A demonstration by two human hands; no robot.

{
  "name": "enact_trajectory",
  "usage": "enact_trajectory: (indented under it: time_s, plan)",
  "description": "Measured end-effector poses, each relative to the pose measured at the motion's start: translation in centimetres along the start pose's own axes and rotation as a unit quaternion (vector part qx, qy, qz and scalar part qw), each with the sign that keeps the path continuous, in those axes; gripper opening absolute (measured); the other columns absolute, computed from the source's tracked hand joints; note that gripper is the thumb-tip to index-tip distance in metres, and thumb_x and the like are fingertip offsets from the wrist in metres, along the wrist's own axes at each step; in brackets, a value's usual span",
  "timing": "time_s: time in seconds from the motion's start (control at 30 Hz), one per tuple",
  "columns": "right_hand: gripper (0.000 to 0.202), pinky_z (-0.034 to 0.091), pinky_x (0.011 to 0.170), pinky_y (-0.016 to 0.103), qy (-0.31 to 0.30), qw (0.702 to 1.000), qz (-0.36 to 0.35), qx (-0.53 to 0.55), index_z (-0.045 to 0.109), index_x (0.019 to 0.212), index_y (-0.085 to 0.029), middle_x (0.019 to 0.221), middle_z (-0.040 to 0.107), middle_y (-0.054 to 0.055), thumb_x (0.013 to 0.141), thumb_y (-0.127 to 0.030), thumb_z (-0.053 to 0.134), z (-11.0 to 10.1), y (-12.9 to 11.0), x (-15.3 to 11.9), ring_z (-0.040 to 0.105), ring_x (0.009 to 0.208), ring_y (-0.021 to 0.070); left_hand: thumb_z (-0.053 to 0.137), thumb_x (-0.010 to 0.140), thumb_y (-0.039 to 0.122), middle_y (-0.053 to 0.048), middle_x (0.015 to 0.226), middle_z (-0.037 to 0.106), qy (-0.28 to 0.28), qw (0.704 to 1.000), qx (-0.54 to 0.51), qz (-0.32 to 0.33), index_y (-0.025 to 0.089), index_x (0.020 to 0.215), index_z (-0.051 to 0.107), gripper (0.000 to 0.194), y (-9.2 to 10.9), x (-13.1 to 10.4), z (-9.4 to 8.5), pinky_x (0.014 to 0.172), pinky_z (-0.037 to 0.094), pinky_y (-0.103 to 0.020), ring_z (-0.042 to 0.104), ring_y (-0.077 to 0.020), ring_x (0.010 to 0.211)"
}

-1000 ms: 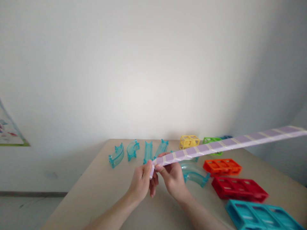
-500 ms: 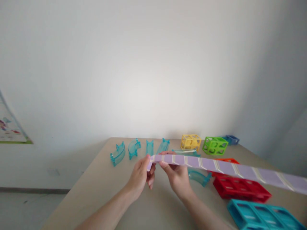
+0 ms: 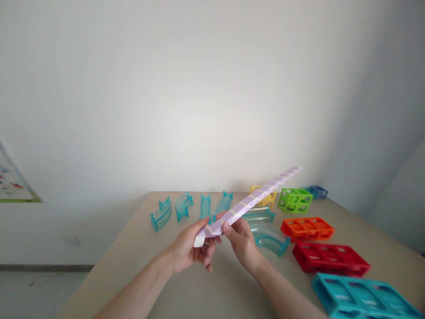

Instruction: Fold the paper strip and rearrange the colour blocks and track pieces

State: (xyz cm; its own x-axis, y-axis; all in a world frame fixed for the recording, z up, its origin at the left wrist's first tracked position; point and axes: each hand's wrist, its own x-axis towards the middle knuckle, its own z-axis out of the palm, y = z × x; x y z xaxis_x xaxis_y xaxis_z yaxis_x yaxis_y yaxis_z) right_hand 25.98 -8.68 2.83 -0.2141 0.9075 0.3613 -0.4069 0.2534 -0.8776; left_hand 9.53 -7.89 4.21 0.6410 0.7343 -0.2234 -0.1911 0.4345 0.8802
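A long lilac strip (image 3: 252, 199) of joined panels with pale seams runs from my hands up and away toward the back right. My left hand (image 3: 189, 250) cups its near, white end from below. My right hand (image 3: 242, 243) pinches the strip just beyond that end, thumb on top. Both hands hover above the beige table (image 3: 146, 261), near its middle.
Several clear teal track pieces (image 3: 186, 207) lie in a row at the back, with curved ones (image 3: 270, 241) by my right hand. Frame blocks sit to the right: yellow (image 3: 268, 200), green (image 3: 295, 200), blue (image 3: 318, 192), orange (image 3: 307, 229), red (image 3: 330, 259), teal (image 3: 360, 301). A poster (image 3: 13, 186) hangs at left.
The strip's far end swung from pointing right, dipped low over the red block, then turned to point away toward the back right. My left hand slid under the near end.
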Motion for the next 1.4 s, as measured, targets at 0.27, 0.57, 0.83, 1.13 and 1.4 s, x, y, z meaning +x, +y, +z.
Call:
enact_trajectory:
  time_s: [0.27,0.57,0.83,1.13,1.4]
  plan:
    - [0.036,0.039,0.063,0.025,0.058,0.997,0.011,0.046,0.063,0.094,-0.018,0.073,0.062,-0.001,0.069,-0.035,0.081,0.3,-0.3,0.4,0.053,0.067,0.0132,0.065,0.079,0.047,-0.001,0.065,0.06,0.192,0.831,0.41,0.324,0.014,0.083,0.065,0.033,0.0,-0.7,0.2,0.058,0.042,-0.024,0.055,-0.0142,0.061]
    - [0.03,0.042,0.062,0.025,0.083,0.996,-0.019,0.032,0.062,0.091,-0.017,0.073,0.063,0.0,0.072,-0.034,0.079,0.4,0.2,0.6,0.054,0.066,0.013,0.048,0.092,0.038,0.0,0.059,0.059,0.22,0.789,0.461,0.341,0.016,0.083,0.067,0.03,-1.0,-0.4,1.5,0.058,0.041,-0.023,0.055,-0.0116,0.051]
    - [0.028,0.05,0.07,0.031,0.104,0.987,-0.086,-0.087,0.059,0.096,-0.021,0.089,0.066,0.003,0.075,-0.031,0.075,0.6,0.2,0.4,0.061,0.076,0.0175,0.046,0.087,0.057,0.007,0.04,0.042,0.224,0.913,0.235,0.245,0.017,0.073,0.054,0.043,-2.3,0.6,2.6,0.036,0.044,-0.023,0.049,-0.0119,0.032]
    - [0.019,0.049,0.076,0.033,0.1,0.96,-0.159,-0.207,0.062,0.098,-0.021,0.092,0.062,0.004,0.082,-0.031,0.068,0.2,-0.4,-0.2,0.06,0.084,0.0192,0.059,0.083,0.045,-0.001,0.072,0.059,0.124,0.966,0.096,0.205,0.014,0.088,0.06,0.032,-0.6,0.3,1.8,0.039,0.047,-0.021,0.056,-0.0093,0.044]
    - [0.033,0.05,0.073,0.035,0.086,0.991,-0.069,-0.07,0.06,0.096,-0.02,0.087,0.071,0.005,0.07,-0.031,0.079,0.6,-1.0,0.0,0.065,0.08,0.0224,0.055,0.085,0.038,0.0,0.059,0.056,0.002,0.995,0.044,0.09,0.012,0.076,0.059,0.028,0.7,-0.5,-0.2,0.024,0.031,-0.017,0.041,-0.0059,0.03]
